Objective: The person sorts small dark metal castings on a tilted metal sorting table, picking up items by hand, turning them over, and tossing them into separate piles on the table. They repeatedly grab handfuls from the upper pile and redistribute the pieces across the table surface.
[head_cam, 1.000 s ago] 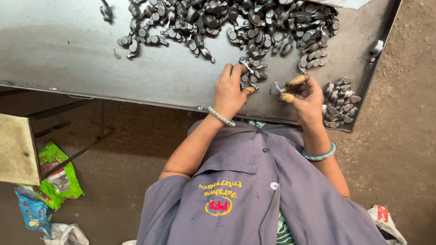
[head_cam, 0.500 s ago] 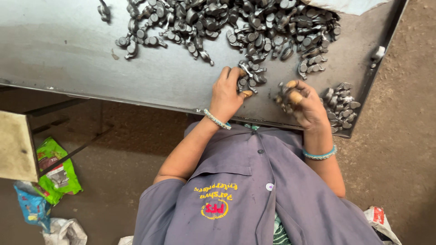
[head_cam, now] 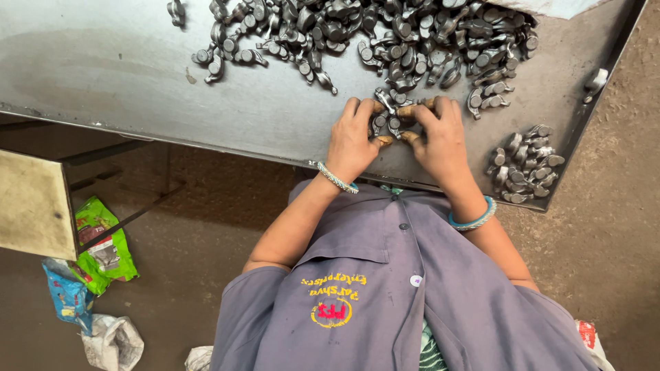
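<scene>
- Head view, the only one: the person is leaning over a grey metal desk [head_cam: 103,62], with both forearms reaching to its near edge.
- Left hand [head_cam: 350,137], with a beaded bracelet at the wrist, is lying knuckles-up with its fingers bent over a small cluster of parts [head_cam: 388,124].
- Right hand [head_cam: 443,137], with a turquoise bangle at the wrist, is curling in from the right onto the same cluster, so the fingertips of both hands are nearly meeting.
- Grasp: the fingertips are pressing on the pieces, but I cannot tell whether either hand is actually pinching one or only touching.
- The cluster is sitting on the desk between the two hands, near the near edge and just this side of the big heap [head_cam: 385,34] of dark metal pieces at the far side.
- A smaller sorted pile [head_cam: 526,165] is lying to the right, in the desk's near right corner and apart from the hands.
- On the floor to the left, green and blue wrappers [head_cam: 103,240] are lying under the desk frame.
- Risk, as a judgement: the cluster is lying close to the near edge, so a sweeping finger could be pushing a piece off onto the floor.
- Risk, as a judgement: bare fingertips crowding among the hard metal pieces could be getting nipped or scraped.
- Risk, as a judgement: the heap is lying just beyond the cluster, so stray pieces could be getting mixed in.
</scene>
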Available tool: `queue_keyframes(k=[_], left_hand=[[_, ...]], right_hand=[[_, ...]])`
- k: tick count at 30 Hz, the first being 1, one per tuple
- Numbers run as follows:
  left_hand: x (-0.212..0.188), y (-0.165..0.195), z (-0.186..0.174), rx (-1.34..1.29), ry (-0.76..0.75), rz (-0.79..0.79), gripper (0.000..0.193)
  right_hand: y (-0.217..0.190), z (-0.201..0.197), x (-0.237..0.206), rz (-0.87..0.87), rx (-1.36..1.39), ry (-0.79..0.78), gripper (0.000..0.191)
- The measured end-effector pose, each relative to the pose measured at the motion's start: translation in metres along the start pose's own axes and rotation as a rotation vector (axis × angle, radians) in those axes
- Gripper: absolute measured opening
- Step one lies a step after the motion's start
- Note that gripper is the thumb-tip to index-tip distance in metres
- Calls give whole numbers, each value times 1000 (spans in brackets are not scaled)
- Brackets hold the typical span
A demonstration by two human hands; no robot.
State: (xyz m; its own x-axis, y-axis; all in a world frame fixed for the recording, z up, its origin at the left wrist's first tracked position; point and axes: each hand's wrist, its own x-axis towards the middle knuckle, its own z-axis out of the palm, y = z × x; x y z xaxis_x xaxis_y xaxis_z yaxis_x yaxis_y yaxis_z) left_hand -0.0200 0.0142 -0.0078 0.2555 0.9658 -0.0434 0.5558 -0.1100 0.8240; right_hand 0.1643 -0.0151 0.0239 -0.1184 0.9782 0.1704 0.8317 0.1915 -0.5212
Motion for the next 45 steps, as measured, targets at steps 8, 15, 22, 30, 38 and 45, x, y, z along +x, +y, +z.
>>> queue_keyframes(k=[8, 15, 22, 30, 38, 45], left_hand=[[-2, 0, -4, 6, -14, -29, 56], [-2, 0, -5, -7, -28, -36, 56], [-3, 5, -5, -29, -29, -3, 56], [-5, 3, -3, -29, -20, 7, 57], [-8, 7, -2, -14, -13, 19, 57], [-11, 9, 0, -57, 18, 8, 58]], right_hand=[[36, 13, -12, 339, 744, -12, 36], [58, -3, -28, 806, 1767, -13, 41], [65, -6, -26, 845, 1878, -54, 44], [63, -34, 8, 528, 1349, -293, 33], [18, -2, 49, 94, 375, 1, 46], [9, 11, 41, -35, 55, 46, 43]])
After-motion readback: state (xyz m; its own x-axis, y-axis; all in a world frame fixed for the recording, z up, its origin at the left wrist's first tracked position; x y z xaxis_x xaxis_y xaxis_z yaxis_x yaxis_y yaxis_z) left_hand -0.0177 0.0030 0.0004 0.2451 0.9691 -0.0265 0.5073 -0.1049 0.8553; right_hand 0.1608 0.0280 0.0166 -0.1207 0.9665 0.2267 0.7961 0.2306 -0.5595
